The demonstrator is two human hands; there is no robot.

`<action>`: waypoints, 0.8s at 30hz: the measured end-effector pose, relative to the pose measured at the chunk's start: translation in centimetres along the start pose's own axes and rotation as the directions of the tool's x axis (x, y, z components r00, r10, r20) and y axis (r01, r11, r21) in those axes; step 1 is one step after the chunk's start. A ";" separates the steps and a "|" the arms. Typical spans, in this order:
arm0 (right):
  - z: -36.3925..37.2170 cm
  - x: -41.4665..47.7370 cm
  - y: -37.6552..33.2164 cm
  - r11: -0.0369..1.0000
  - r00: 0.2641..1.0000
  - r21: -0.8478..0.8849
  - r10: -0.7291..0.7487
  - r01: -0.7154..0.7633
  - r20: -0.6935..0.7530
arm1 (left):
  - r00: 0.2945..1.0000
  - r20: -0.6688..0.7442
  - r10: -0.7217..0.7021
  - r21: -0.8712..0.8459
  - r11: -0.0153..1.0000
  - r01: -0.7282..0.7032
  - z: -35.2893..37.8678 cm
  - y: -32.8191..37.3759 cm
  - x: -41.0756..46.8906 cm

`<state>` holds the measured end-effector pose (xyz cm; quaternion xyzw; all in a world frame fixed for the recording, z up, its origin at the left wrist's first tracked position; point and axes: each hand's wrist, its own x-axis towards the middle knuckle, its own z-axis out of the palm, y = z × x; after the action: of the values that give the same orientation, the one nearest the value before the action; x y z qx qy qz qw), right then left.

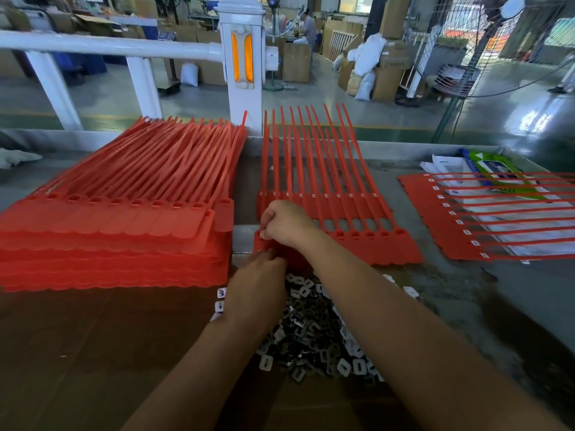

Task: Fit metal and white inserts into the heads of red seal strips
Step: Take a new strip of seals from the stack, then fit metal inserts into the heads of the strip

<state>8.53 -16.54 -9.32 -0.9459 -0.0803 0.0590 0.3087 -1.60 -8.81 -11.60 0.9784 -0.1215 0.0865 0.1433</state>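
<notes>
Under the right hand (284, 223), in the head view, lies the seal strip sheet (389, 247); the fingers and thumb are bunched and curled, pinching its leftmost head. Just nearer, the left hand (259, 284) touches the sheet's near edge with its fingertips, and whether they pinch anything cannot be told. Beneath both wrists lies the heap of metal and white inserts (314, 325), with a stack of red strips (115, 219) left of the hands.
</notes>
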 end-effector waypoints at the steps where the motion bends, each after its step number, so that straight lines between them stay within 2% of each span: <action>1: -0.1 0.1 -0.1 1.000 1.000 0.006 0.006 -0.006 0.004 | 1.000 0.002 -0.003 0.001 1.000 0.003 0.0 0.0 0.0; 8: -0.3 0.2 -0.1 1.000 0.998 0.015 0.022 -0.023 0.053 | 1.000 0.017 -0.010 -0.004 1.000 0.010 -0.1 0.0 0.0; 15: -0.1 -0.1 0.3 0.999 1.000 0.038 0.008 -0.009 0.024 | 1.000 0.028 0.003 -0.010 1.000 -0.003 -0.3 0.0 0.0; 21: -1.7 -2.6 1.0 0.980 0.998 0.195 -0.053 0.047 0.028 | 1.000 0.026 0.000 -0.034 0.999 0.001 -0.4 0.0 -0.1; 24: -3.2 -4.9 2.1 0.992 0.990 0.059 -0.120 0.116 0.069 | 1.000 0.004 -0.001 -0.044 0.999 0.001 -0.4 0.0 -0.1</action>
<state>4.46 -21.01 -7.67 -0.9280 -0.1454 0.0771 0.3342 -1.74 -8.66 -11.28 0.9753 -0.1231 0.0818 0.1644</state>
